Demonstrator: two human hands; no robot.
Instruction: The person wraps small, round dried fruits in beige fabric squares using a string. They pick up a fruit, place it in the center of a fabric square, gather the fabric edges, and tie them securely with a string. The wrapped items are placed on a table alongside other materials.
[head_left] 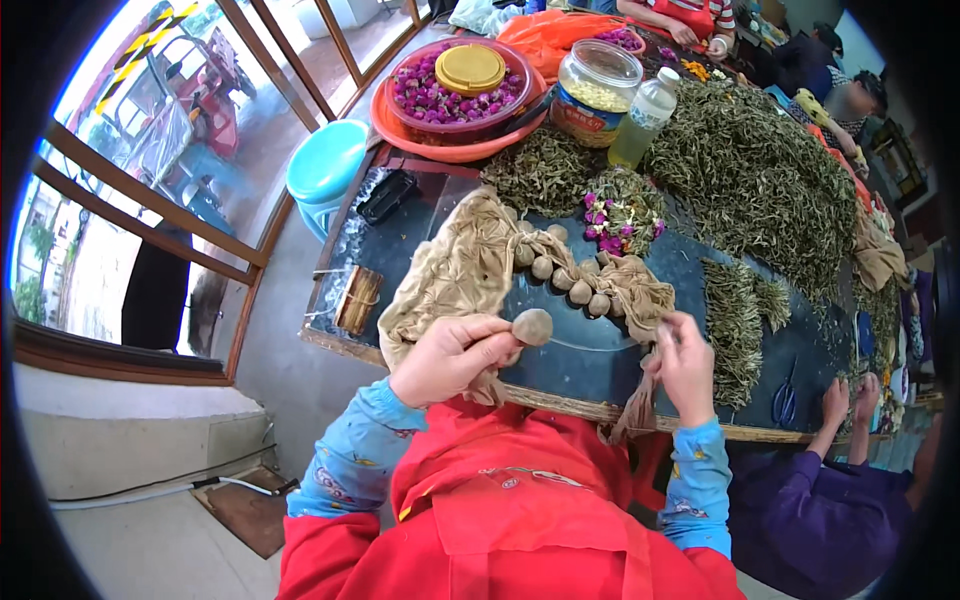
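Note:
My left hand (452,360) is closed on a round grey-brown cloth-wrapped ball (532,327), pinching it at its left side just above the table's front edge. A thin pale thread (590,348) runs from the ball toward my right hand (686,368), whose fingers are pinched around it. Tan cloth (643,405) hangs under the right hand over the table edge. Beyond both hands lies a chain of similar tied balls (580,291), joined to a bunched strip of cloth (643,290). A wide crinkled tan cloth (455,265) spreads beside my left hand.
A small wooden bundle (358,300) and black case (387,196) lie left. Behind are a flower bowl (425,110), jar (595,95), bottle (645,120) and dried-leaf heaps (760,170). Blue-handled scissors (785,402) lie right, near another person's hands (850,397).

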